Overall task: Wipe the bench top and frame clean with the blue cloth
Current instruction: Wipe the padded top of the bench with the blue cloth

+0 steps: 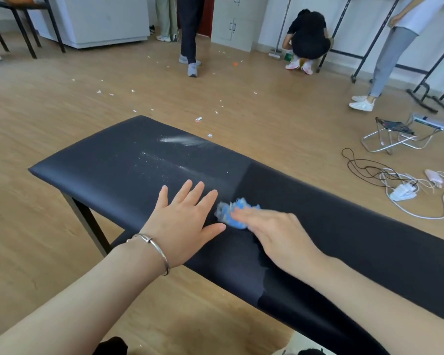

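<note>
Left hand (185, 221) lay released on the table (108, 160); right hand (274, 231) pressed the blue cloth (237, 213) flat-fingered, best swept toward the powder (185, 140).

The long black padded tabletop (344, 226) runs diagonally, with white powder (182, 140) streaked over its left half, above a dark metal frame leg (87, 221). The small crumpled blue cloth (235, 213) lies mid-top, blurred.

The bench top (113, 160) is covered in smooth, dark, leather-like upholstery with a faint sheen, dulled in places by white powder (185, 140). The blue cloth (237, 213) is seen as fuzzy fabric. The bracelet (154, 248) is made of polished metal.
</note>
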